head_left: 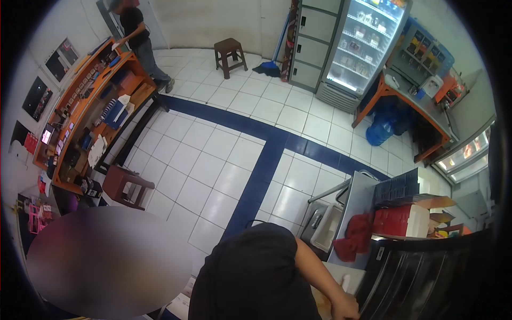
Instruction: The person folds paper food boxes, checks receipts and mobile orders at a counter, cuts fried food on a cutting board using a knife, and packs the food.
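From the bottom centre, my left arm in a black short sleeve reaches to the lower right. My left hand [345, 308] is at the bottom edge with its fingers curled down, and what they hold, if anything, is hidden. Just above it, a small white object [346, 281] lies over a pale work surface [354, 273]; I cannot make out its kind. A dark, glossy cabinet or appliance [416, 277] stands close to the hand on the right. My right hand is out of view.
A metal table [354, 194] with red cloth [356, 234] and stacked boxes [397, 220] stands right. A blurred shape [106, 261] is close at lower left. Brown stools [125, 186] stand on the tiled floor. Another person [138, 37] stands at the orange counter [136, 64], far left.
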{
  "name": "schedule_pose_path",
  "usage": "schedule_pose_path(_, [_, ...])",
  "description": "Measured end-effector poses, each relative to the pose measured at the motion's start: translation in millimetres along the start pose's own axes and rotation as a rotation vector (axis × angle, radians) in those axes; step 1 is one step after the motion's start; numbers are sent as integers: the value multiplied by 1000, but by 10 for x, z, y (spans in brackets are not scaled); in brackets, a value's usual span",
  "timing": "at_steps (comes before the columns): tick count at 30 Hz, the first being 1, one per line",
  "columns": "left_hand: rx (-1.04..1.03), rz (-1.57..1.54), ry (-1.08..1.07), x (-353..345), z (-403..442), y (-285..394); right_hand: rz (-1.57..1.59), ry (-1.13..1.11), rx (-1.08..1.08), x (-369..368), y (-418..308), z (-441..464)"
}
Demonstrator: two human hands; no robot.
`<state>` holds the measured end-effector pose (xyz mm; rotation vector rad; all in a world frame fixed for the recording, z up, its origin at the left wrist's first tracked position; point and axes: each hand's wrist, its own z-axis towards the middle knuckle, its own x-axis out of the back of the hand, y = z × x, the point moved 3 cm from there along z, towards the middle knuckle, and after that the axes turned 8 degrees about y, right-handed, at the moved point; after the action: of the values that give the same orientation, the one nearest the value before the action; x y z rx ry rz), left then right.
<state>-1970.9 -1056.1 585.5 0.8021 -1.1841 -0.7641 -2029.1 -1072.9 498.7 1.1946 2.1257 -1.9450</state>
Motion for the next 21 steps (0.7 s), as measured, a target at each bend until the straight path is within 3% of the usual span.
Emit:
schedule_pose_path(4, [-196, -32, 198, -321, 115, 146, 286, -98, 45, 130, -404, -261])
schedule_pose_path(8, [-224, -146, 671, -602, 200, 84, 475, -84, 109, 475, -793, -763])
schedule_pose_path(9, [-272, -167, 589, -690, 224, 38, 523, -50, 152, 569, -832, -944])
schedule_pose_path(10, [-215, -117, 648, -486, 34, 289, 562, -11, 196, 643, -841, -1152])
schedule_pose_path(12, [-180, -4, 673, -656, 117, 165, 621, 99, 263, 686, -778, -1470])
schedule_pose_path(13, [-138, 80, 412, -690, 113, 69, 630, 250, 268, 692, -705, -1476])
schedule_pose_path(14, [-227, 155, 624, -855, 23, -152, 629, 402, 270, 725, -645, -1492])
schedule_pose_path(16, [-161, 231, 558, -744, 16, 124, 527, 646, 251, 680, -636, -1569])
schedule_pose_path(20, [-312, 221, 392, -1038, 70, 550, 624, 836, 268, 1122, -457, -1699])
schedule_pose_path(21, [-277, 245, 329, -1063, -22, 554, 684, 781, 194, 1105, -427, -1742])
